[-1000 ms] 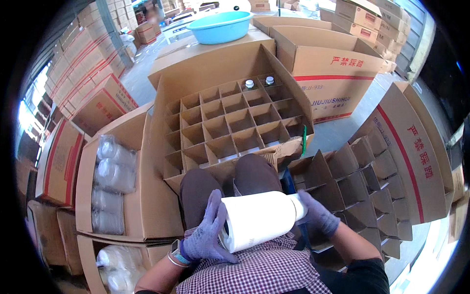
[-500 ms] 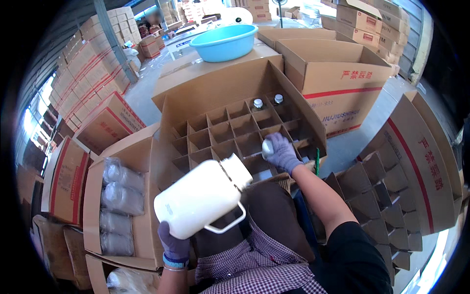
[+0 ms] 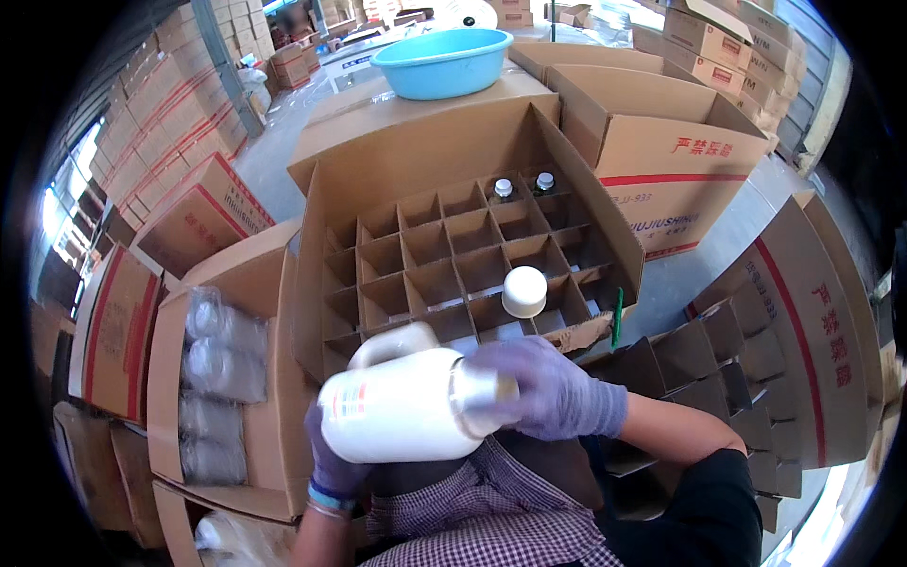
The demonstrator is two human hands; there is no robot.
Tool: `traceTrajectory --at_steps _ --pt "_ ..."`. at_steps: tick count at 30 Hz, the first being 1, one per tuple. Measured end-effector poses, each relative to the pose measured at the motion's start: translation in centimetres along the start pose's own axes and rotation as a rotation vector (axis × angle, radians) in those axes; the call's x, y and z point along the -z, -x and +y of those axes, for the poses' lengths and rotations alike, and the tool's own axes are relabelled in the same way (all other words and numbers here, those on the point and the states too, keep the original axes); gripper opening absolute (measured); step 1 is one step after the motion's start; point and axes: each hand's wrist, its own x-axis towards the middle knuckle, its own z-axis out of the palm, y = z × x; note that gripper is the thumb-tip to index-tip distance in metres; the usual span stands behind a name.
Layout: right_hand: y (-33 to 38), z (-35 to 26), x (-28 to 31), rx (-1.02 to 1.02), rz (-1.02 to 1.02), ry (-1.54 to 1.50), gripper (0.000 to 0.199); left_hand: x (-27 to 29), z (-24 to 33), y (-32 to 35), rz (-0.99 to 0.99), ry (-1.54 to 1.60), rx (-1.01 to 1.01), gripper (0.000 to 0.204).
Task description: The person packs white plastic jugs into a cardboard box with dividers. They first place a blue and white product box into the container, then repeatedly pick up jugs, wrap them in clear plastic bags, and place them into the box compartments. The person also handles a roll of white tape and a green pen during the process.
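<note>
A white thermos jug lies tilted on its side above my lap, its handle turned to the far side. My left hand supports its base end, with some fingers hidden behind the body. Around the neck end closes my gloved right hand, smeared by motion; a yellowish patch shows by its fingers. A white cup-shaped cap rests on the near part of the cardboard divider grid, apart from both hands. Two clear bottles with silvery caps stand in far cells of that grid.
An open carton surrounds the grid. On the left, another carton holds several plastic-wrapped items. A blue basin sits beyond, on a closed carton. Tall open cartons and more dividers stand to the right.
My right hand has left the white cap on the divider grid and moved to the jug's neck. The jug has rolled, so its handle has gone from the near side to the far side.
</note>
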Motion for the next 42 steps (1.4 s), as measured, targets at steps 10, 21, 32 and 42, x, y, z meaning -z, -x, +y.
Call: traceTrajectory --at_steps 10,21,32,42 --pt "3.8 -2.3 0.2 -1.111 -0.039 -1.042 0.07 -1.2 -0.3 -1.4 0.005 0.255 -0.112 0.12" --pt "7.4 -6.1 1.9 -0.562 0.588 -0.075 0.063 -9.4 -9.8 -17.0 -0.11 -0.801 -0.3 0.099" --pt "13.6 -7.6 -6.4 -1.121 1.09 -0.632 0.074 -19.4 -8.9 -33.1 -0.14 -0.824 -0.637 0.077" --pt "14.5 -4.9 -8.5 -1.274 1.044 -0.887 0.07 -32.2 -16.6 -54.2 -0.244 -1.043 -0.231 0.051"
